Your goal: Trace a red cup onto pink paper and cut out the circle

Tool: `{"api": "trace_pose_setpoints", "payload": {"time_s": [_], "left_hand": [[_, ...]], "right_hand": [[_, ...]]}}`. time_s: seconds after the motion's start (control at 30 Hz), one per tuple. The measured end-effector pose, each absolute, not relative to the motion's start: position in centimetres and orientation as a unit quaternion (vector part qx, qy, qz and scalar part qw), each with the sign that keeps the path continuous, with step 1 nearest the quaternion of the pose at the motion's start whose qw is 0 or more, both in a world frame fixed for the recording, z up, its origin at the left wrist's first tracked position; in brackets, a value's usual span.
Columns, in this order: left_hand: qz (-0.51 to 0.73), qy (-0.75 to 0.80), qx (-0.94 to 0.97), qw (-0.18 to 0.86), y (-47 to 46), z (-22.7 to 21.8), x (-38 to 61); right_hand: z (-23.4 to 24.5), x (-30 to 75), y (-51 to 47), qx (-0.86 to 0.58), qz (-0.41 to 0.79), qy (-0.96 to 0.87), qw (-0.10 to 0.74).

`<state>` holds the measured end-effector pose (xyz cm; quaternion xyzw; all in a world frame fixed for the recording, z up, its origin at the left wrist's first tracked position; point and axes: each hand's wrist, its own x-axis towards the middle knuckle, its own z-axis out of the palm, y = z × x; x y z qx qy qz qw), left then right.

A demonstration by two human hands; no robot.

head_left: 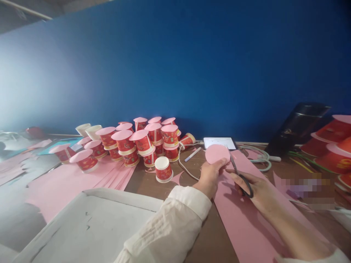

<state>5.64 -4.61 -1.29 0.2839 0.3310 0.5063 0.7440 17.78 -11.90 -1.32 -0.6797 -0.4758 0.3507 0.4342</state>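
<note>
My left hand [210, 177] pinches a round pink paper disc [216, 153] and holds it up above the table. Just to the right, my right hand [253, 190] grips a pair of scissors [238, 175] by the black handles, blades pointing up beside the disc's right edge. Both hands hover over a long pink paper strip [246, 226] lying on the brown table [211, 241]. A single upturned red paper cup [163, 169] stands left of my left hand.
A pile of red paper cups capped with pink discs [137, 140] sits at the back left on pink sheets [68, 182]. A white tray [90, 226] lies near me. A tablet [219, 142], cables [257, 155], a black container [298, 126] and more red cups [334, 149] are at the right.
</note>
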Motion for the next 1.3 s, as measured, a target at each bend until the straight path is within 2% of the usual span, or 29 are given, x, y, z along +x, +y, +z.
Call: {"api": "trace_pose_setpoints", "payload": {"time_s": [0.9, 1.3], "left_hand": [[0.514, 0.331, 0.281, 0.740, -4.04, -1.68, 5.60], [0.475, 0.377, 0.399, 0.688, -4.47, -1.27, 5.04]], "right_hand": [[-0.93, 17.63, -12.13, -0.689, 0.325, -0.497, 0.416], [-0.96, 18.23, -12.08, -0.670, 0.353, -0.486, 0.437]]}}
